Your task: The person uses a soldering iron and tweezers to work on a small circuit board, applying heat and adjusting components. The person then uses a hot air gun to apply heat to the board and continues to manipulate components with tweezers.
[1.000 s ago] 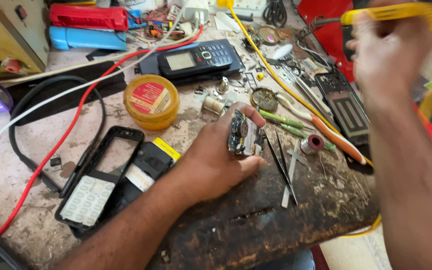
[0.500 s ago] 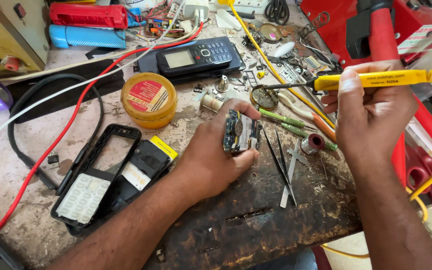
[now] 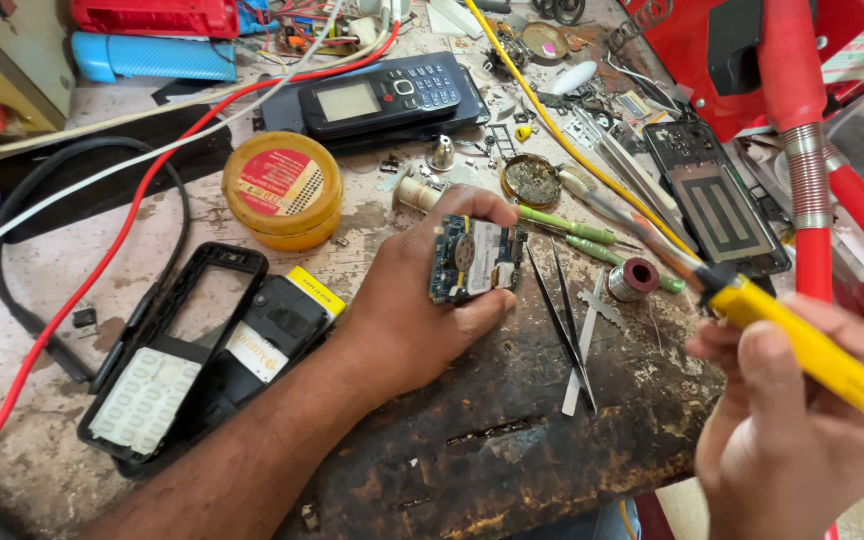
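Note:
My left hand (image 3: 407,305) rests on the worn workbench (image 3: 472,450) and grips a small blue phone circuit board (image 3: 476,259) upright between thumb and fingers. My right hand (image 3: 787,420) is at the lower right, closed around the yellow handle of a soldering iron (image 3: 802,340). The iron's metal tip (image 3: 602,205) points up and left and hovers a little right of the board, over green-handled tools. Black tweezers (image 3: 562,320) lie on the bench just right of the board.
An open black phone housing with a white keypad (image 3: 187,360) lies at the left. A yellow round tin (image 3: 282,200), a black keypad phone (image 3: 377,100), a solder spool (image 3: 637,278), a phone back frame (image 3: 717,205), red and white cables, and a red stand (image 3: 802,110) crowd the bench.
My right hand has come down from the upper right to the lower right with the soldering iron, its tip now lower and nearer the board. My left hand keeps the board in place.

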